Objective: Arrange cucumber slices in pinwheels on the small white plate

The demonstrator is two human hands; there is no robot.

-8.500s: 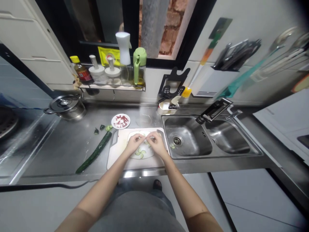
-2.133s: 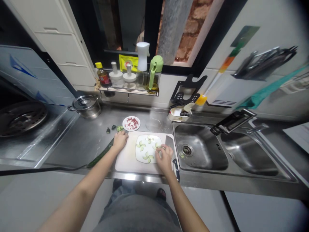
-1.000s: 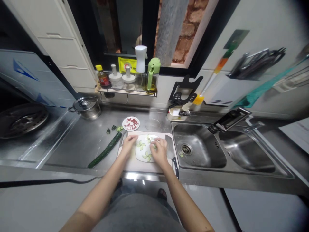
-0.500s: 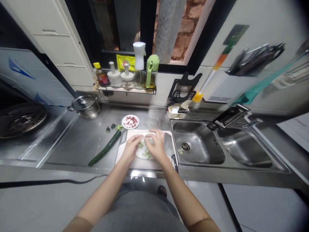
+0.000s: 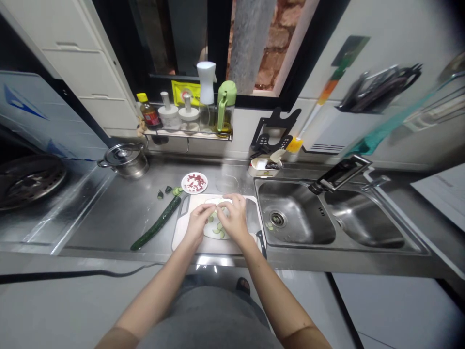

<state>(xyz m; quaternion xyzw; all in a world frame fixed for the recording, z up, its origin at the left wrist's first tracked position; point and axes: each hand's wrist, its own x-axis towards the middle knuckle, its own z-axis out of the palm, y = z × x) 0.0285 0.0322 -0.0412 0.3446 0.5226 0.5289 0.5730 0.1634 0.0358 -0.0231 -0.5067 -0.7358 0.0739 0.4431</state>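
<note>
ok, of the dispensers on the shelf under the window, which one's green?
The green-capped oil bottle at the shelf's right end; the tall spray bottle beside it is white, the two short pump jars white-lidded.

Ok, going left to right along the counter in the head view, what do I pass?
Steel pot → whole cucumber → cutting board with both hands over the plate → knife → sink drain → faucet.

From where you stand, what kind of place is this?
Most likely a small home kitchen: a steel double sink, a lidded pot on the steel counter, and both hands over a plate of cucumber slices on a cutting board.
</note>
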